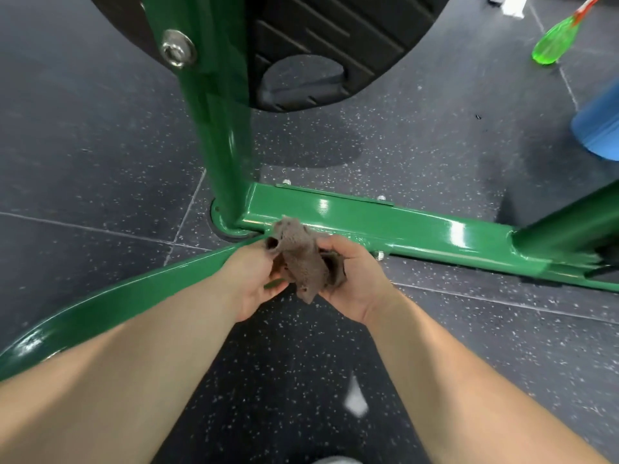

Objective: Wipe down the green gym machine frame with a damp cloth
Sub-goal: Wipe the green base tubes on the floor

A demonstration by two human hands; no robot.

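Cloth (303, 259) bunched between both hands, above floor, just in front of frame (385, 226) base joint. Left hand (256, 279) pinches its left edge; right hand (351, 279) closed round its right side.

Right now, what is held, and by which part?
A brown cloth, bunched between the left hand and right hand, each gripping one side.

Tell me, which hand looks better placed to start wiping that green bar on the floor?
Probably the right hand: it holds most of the brown cloth and sits nearest the base bar. The left hand only pinches an edge.
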